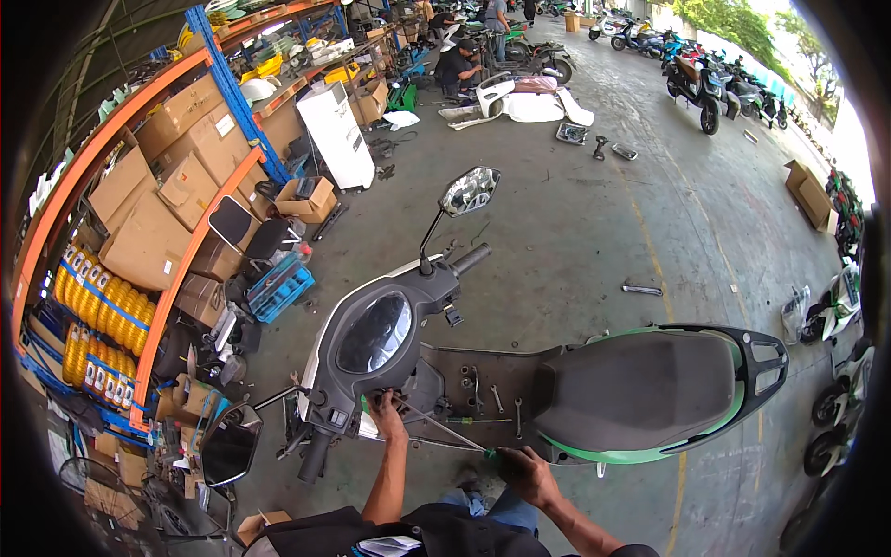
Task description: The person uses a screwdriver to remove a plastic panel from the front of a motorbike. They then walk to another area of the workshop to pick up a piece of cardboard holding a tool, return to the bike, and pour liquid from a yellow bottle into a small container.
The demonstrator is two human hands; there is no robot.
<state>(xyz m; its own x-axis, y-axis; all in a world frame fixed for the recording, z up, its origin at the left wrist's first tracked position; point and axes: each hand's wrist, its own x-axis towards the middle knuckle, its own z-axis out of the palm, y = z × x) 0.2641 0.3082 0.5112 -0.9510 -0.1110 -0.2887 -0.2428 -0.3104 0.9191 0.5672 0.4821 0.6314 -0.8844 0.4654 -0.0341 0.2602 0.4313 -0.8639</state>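
A scooter with a dark seat (640, 395) and green trim stands before me. My right hand (527, 475) is closed around the green handle of a long screwdriver (438, 425), beside the seat's front. Its thin shaft slants up and left to the panel below the dashboard (375, 332). There my left hand (386, 416) presses curled fingers against the panel near the shaft's far end; what they grip is hidden. On the footboard (455, 367) lie several wrenches, including a small wrench (497, 398) and another wrench (518, 418), plus a second screwdriver (471, 420).
Mirrors (471, 191) stick out from the handlebar. Shelving with cardboard boxes (153, 246) and yellow coils lines the left, with a blue crate (280, 290) beside it. A wrench (641, 290) lies on the floor beyond the scooter. White body panels (534, 107) and a crouching person (457, 70) are farther off.
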